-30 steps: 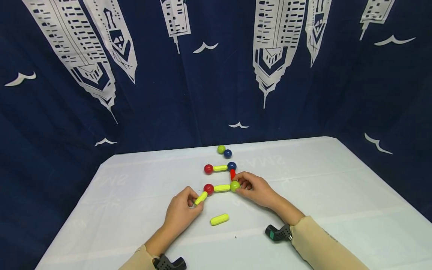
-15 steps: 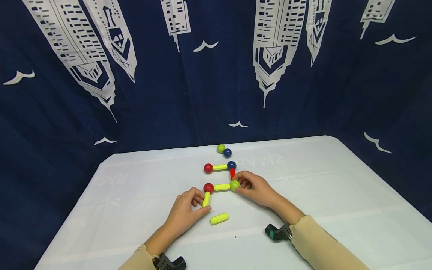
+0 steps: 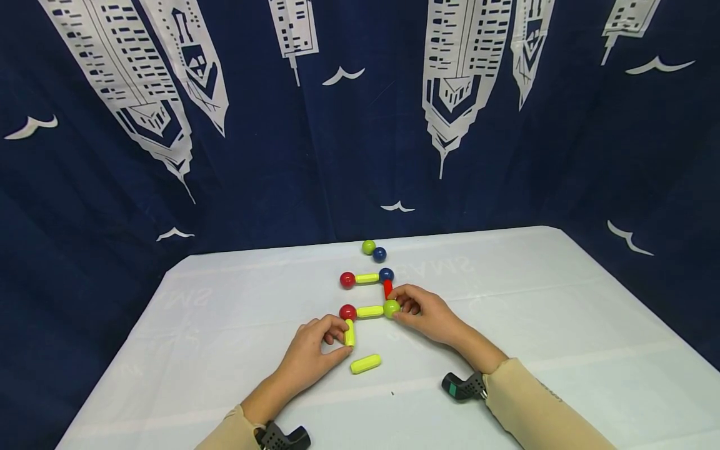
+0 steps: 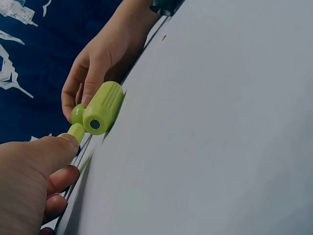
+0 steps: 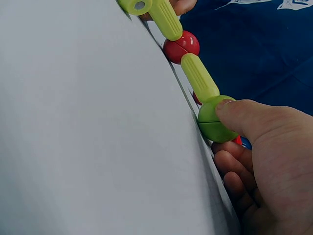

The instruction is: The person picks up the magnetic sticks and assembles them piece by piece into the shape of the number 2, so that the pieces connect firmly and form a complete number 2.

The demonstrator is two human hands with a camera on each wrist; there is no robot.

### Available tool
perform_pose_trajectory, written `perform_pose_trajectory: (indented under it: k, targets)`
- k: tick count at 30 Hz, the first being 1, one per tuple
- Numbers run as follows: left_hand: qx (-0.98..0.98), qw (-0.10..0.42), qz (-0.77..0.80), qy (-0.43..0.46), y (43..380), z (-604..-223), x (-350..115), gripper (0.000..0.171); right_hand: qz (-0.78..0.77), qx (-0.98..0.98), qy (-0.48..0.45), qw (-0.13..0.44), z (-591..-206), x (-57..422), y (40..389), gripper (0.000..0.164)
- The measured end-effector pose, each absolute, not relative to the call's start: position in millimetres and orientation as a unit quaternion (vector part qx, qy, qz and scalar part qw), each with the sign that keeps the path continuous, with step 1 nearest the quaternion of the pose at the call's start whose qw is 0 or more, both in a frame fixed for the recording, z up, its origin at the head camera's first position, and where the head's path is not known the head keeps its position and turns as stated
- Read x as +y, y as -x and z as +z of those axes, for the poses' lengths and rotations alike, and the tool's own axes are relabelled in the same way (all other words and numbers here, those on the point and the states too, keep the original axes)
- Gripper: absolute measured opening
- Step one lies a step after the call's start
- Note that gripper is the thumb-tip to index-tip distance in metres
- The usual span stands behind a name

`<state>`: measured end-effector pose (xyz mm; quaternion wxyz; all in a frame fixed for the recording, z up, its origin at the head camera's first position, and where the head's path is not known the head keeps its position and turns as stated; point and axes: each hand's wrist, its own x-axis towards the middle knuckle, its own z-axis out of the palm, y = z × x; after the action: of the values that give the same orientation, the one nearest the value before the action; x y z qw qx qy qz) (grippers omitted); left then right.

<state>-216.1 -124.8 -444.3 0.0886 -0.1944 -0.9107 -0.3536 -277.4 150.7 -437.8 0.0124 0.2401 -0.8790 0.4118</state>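
Observation:
My left hand [image 3: 314,342] pinches a yellow magnetic rod [image 3: 350,333], whose far end meets the nearer red ball [image 3: 347,312]. A second yellow rod [image 3: 369,311] runs from that ball to a green ball [image 3: 391,308]. The thumb and fingers of my right hand [image 3: 429,314] hold this green ball, also plain in the right wrist view [image 5: 215,120]. From the green ball a red rod [image 3: 387,288] leads back to a blue ball [image 3: 386,275]. Another yellow rod [image 3: 367,278] links the blue ball to the farther red ball [image 3: 347,279].
A loose yellow rod [image 3: 365,364] lies on the white table [image 3: 506,300] in front of the joined pieces. Farther back sit a loose green ball [image 3: 368,247] and a blue ball [image 3: 379,254], side by side. Beyond the table's far edge hangs a dark blue curtain [image 3: 349,144].
My left hand has swung its yellow rod about the red ball, from slanting left to pointing toward me, moving slightly right. My right hand stays on the green ball.

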Motion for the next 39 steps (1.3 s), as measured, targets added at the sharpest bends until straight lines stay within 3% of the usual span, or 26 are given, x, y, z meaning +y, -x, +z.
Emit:
perform_pose_trajectory:
  k: [27,34,39]
  targets:
    - [-0.909,0.099,-0.35,0.203,217.2,-447.5,-125.7,0.033,0.405,-0.881,-0.242,0.031,-439.3,151.5,278.1,0.031]
    - [-0.892,0.049,-0.426,0.14,225.4,-437.5,-129.1,0.025,0.403,-0.882,-0.241,0.038,-438.1,147.6,277.1,0.03]
    - [-0.903,0.009,-0.416,0.104,247.6,-423.8,-127.1,0.032,0.395,-0.888,-0.23,0.049,-438.1,147.8,276.2,0.03]
